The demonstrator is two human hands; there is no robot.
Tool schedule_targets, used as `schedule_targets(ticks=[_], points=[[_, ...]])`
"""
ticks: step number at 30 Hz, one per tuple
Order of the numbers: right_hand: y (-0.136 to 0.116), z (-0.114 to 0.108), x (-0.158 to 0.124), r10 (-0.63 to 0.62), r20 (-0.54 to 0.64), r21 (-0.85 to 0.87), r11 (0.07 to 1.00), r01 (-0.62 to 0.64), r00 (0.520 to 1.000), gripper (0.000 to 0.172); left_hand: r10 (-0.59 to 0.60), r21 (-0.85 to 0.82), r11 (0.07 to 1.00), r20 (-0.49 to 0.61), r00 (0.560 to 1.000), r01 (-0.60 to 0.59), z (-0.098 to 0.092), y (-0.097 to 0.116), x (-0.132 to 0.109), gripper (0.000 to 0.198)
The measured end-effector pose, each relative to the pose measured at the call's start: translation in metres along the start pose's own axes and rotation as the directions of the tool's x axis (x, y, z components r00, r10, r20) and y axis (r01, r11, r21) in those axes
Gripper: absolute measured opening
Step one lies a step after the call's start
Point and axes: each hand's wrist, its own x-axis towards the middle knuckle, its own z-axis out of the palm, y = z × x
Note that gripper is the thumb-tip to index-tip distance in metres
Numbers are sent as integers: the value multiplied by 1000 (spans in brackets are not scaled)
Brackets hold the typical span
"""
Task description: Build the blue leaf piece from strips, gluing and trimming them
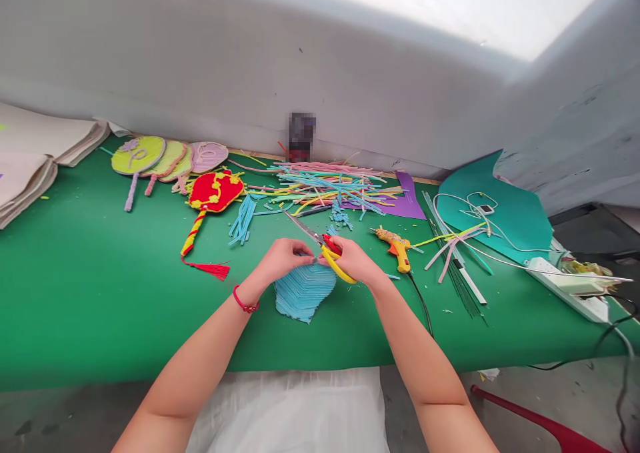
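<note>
A blue leaf-shaped piece (305, 291), ribbed with pipe cleaners laid side by side, lies on the green tabletop in front of me. At its upper edge my left hand (289, 259) pinches, with fingertips closed on the piece. My right hand (354, 261) is wrapped round scissors (341, 266) with yellow and red handles, their blades pointing up and to the left. The fingertips of both hands nearly meet above the piece. Just beyond them lie short blue offcuts (341, 214). To the right of my right hand rests a yellow hot glue gun (395, 247).
Loose pastel pipe cleaners (325, 186) are heaped against the wall. At the left lie several round fans (139, 155), a red fan (217, 191) with a tassel, and stacked paper (25, 179). Wires (457, 273), a teal sheet (520, 206) and a power strip (570, 289) occupy the right side.
</note>
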Motion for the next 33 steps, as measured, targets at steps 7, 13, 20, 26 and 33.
schedule_targets(ticks=[7, 13, 20, 26, 33], points=[[5, -7, 6, 10, -89, 61, 998, -5, 996, 40, 116, 22, 993, -363, 924, -116, 2, 15, -5, 23], [-11, -32, 2, 16, -261, 217, 975, 42, 965, 40, 129, 35, 991, -531, 838, -130, 5, 24, -17, 38], [-34, -33, 0, -73, -200, 330, 934, 138, 977, 38, -64, -668, 744, -55, 996, 10, 21, 13, 1, 65], [-30, -18, 5, -54, -123, 301, 950, 89, 991, 39, 74, -792, 599, -94, 993, -119, 28, 18, 2, 55], [-24, -11, 10, -45, -150, 274, 958, 85, 988, 41, -105, -741, 669, -172, 979, -59, 37, 19, 1, 47]])
